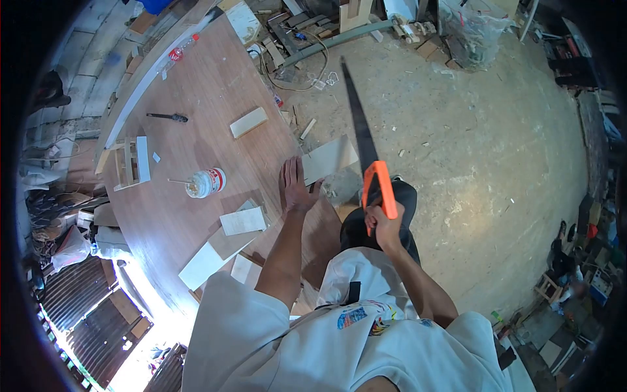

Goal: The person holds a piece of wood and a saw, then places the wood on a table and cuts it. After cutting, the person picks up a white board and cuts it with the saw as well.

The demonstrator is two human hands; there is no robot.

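My right hand (385, 222) is wrapped round the orange handle of a handsaw (363, 124). Its dark blade points away from me, over the floor beside the table. My left hand (297, 188) lies flat at the table's right edge, fingers stretched forward and thumb out to the side. Right at that hand, a pale board (330, 159) juts out past the edge. The saw blade passes close to the board's outer end in this view.
On the wooden table (196, 85) are a white jar (206, 183) with a stick in it, a wood block (249, 122), a dark drill-bit-like tool (168, 117), a small wooden frame (134, 163) and a plastic bottle (183, 48). Board pieces (243, 221) lie near my left forearm.
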